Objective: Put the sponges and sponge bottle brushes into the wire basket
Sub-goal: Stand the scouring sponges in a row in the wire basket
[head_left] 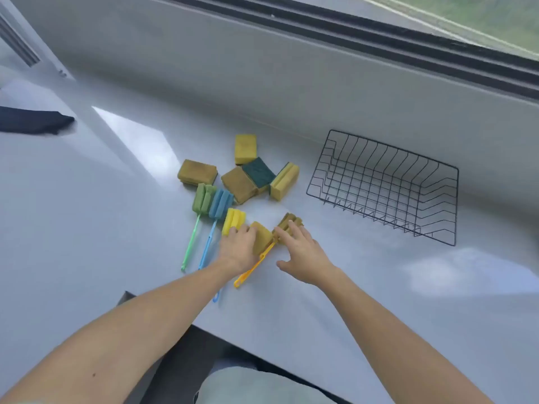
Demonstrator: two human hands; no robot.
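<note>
While the basket stands empty well off to the right of both hands, a sponge is grasped by the left hand and an orange-handled brush is touched by the spread, unclenched right hand; each is best gripped firmly by its foam before being carried across. No writing or brand can be read

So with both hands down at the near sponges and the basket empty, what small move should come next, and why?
Probably close the right hand on the brown brush head and lift it. Its fingers already rest there, open, while the wire basket sits empty to the right. The left hand lies on a sponge.
</note>
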